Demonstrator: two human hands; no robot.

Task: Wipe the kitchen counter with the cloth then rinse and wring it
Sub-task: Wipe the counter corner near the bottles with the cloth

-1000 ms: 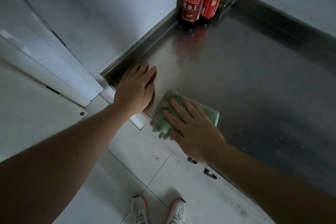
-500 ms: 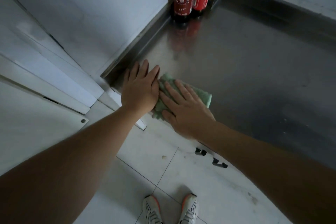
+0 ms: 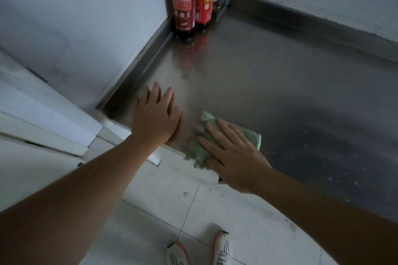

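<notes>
Cloth (image 3: 224, 137) (edge blurred) under right hand (image 3: 234, 155)

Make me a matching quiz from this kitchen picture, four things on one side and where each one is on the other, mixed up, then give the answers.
Things:
1. cloth
2. bottles
3. left hand
4. shoes

Places:
A. in the back corner of the counter
B. on the tiled floor
C. flat on the bare counter by its near edge
D. under the right hand

Pairs: 1-D, 2-A, 3-C, 4-B
</notes>
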